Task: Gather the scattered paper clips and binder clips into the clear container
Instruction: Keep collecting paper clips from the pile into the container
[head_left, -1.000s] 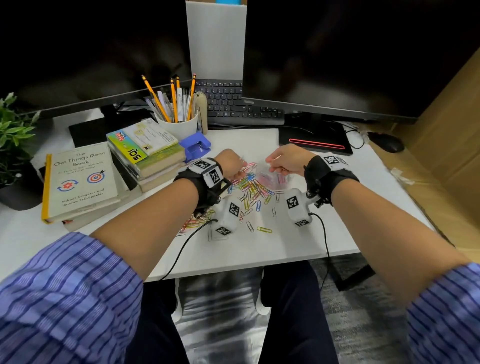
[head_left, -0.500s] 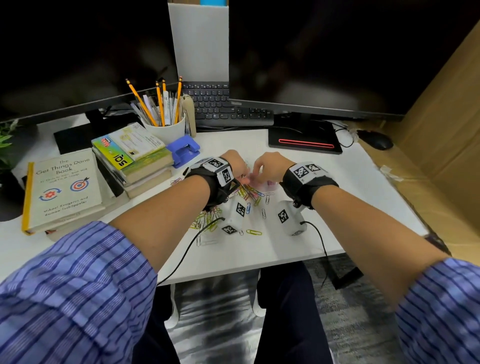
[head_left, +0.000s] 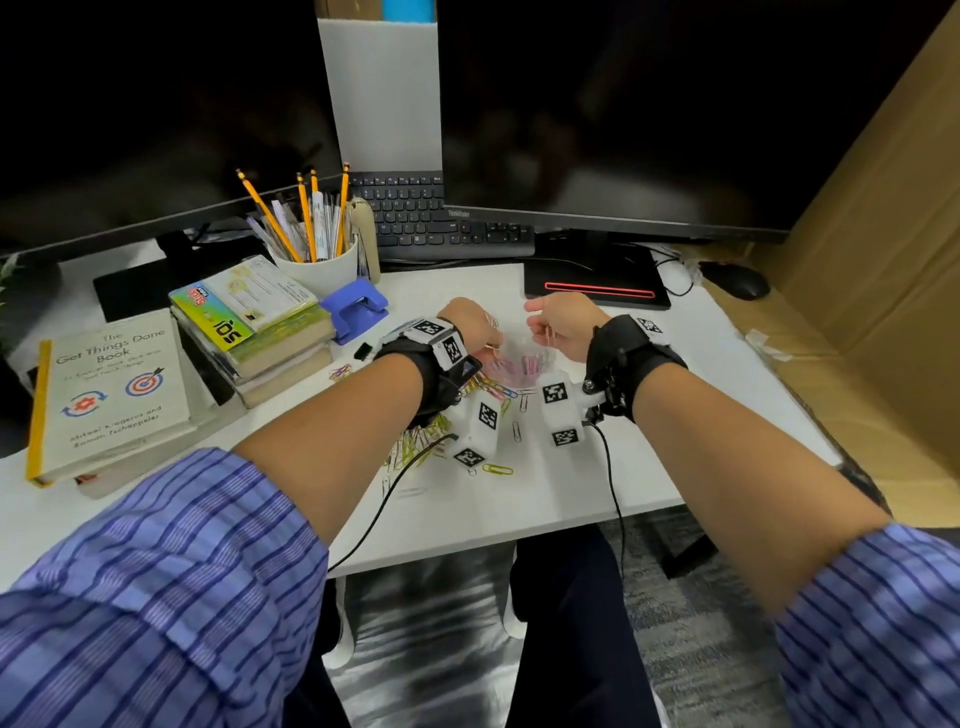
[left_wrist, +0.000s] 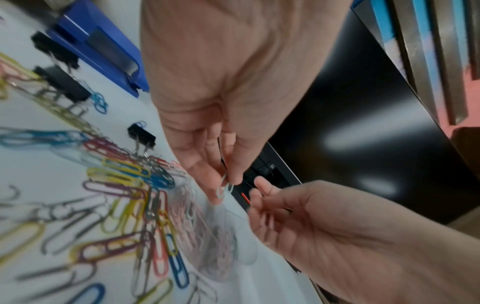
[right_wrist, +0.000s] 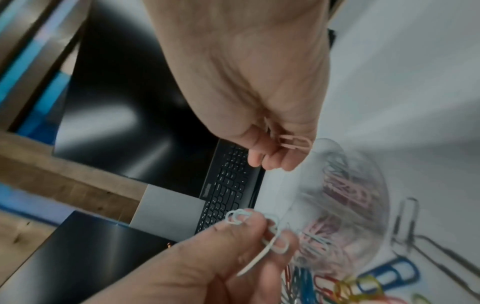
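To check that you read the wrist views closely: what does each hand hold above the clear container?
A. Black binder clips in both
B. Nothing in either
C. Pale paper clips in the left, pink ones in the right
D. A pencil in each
C: the left hand pinches pale paper clips, and the right hand holds pink paper clips, beside the clear container.

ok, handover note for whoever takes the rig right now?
Left hand pinches white paper clips; right hand pinches pink paper clips. Both hover close over the clear container.
Done: the container already holds a batch of clips, mostly pink.
Left: drop both pinches in, then clear the colourful loose pile beside the container on the desk, plus the black binder clips.
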